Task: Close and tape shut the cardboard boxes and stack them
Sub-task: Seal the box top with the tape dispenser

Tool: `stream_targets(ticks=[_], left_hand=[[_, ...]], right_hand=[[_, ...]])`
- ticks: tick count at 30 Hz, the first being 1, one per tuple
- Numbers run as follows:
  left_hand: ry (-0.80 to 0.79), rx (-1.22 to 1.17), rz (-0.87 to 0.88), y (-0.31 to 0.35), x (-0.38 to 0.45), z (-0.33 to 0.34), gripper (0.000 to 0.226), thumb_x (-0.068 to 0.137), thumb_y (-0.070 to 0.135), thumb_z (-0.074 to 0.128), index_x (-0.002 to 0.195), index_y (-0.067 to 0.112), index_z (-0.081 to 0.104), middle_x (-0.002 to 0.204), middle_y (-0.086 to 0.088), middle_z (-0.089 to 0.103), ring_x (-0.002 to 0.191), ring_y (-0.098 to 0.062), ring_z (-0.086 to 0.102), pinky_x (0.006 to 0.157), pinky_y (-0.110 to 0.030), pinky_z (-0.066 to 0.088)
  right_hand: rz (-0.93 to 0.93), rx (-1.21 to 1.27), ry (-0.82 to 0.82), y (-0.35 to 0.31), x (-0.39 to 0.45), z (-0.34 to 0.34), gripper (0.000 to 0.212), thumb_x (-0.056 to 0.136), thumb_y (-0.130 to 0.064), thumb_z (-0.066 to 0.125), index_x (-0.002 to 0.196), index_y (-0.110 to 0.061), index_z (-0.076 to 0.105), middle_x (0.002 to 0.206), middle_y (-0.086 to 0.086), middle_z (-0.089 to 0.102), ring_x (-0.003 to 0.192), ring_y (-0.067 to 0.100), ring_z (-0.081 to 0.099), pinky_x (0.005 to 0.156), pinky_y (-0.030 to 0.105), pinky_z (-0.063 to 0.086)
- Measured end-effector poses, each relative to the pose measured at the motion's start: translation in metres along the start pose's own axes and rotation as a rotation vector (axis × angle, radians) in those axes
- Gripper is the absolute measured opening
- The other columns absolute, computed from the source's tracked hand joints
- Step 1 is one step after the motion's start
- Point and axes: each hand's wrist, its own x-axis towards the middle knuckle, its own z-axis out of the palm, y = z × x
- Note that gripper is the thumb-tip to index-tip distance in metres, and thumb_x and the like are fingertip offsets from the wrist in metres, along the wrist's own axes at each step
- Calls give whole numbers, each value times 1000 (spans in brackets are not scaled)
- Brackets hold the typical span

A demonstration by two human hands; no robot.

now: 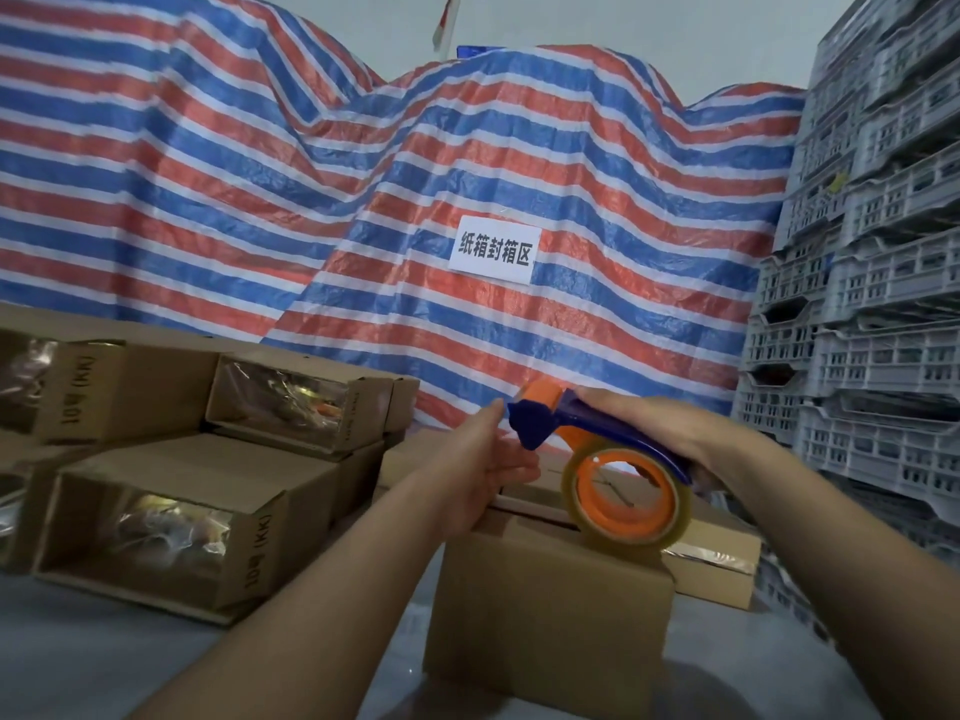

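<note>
A closed cardboard box [550, 610] stands in front of me on the grey floor. My right hand [654, 426] grips the blue and orange tape dispenser [597, 449], whose clear tape roll [626, 498] rests on the box's top seam. My left hand [491, 459] holds the box's far left top edge, thumb up near the dispenser's blue nose. Taped boxes lie on their sides at the left, the nearest [171, 527] with shiny tape across its end. Another taped box [711, 558] sits behind the one under my hands.
A red, blue and white striped tarp [363, 200] covers the pile behind, with a white paper sign [493, 249] on it. Grey plastic crates [872, 283] are stacked high at the right. More boxes [291, 402] are piled at the left rear.
</note>
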Motion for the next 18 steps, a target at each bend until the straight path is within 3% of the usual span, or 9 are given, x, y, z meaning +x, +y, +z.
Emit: stream_targets(ticks=[4,6,8,10,12,15,18], left_hand=[[8,-69,31,-2,-1,-2,29,101,35,48,121,15,58,107,-13,73,99,-24,70,98,-30,40],[19,-80,24,-3,-1,-2,23,100,28,51,117,15,59,106,-11,74,92,-19,72,111,-35,35],[44,-100,3,-3,-2,-3,20,100,20,50,111,9,61,101,-11,74,72,-9,71,115,-37,29],[63,-105,-6,-4,-2,-4,19,99,16,49,106,5,63,94,-9,74,79,-10,71,114,-37,29],[84,-87,4,-5,-3,-3,18,99,14,49,106,6,64,92,-6,74,93,-13,69,103,-35,36],[144,-30,35,-8,-5,0,11,95,7,52,100,11,62,85,-4,67,89,-16,64,81,-30,43],[200,11,63,-11,-3,-1,14,95,9,53,106,10,62,82,-4,62,84,-17,57,81,-31,48]], right_hand=[[-28,-33,-16,-3,1,3,55,86,-64,60,101,-11,64,65,0,74,47,7,66,43,13,45],[-56,-2,-9,-2,2,3,52,86,-61,62,103,-11,62,65,0,74,49,7,67,43,14,47],[-62,23,-3,1,3,3,49,88,-58,62,102,-11,61,63,0,74,47,7,67,43,14,47],[-64,45,4,3,5,1,48,89,-57,62,102,-11,61,63,0,73,47,7,66,43,14,46],[-59,45,-10,3,6,0,50,88,-58,62,104,-10,62,65,1,74,48,8,67,44,14,47],[-42,40,-57,3,10,-2,52,89,-59,61,106,-10,63,73,3,76,54,10,69,49,17,50],[-50,63,-77,1,15,-1,48,89,-55,62,110,-12,60,77,3,77,59,11,72,50,18,52]])
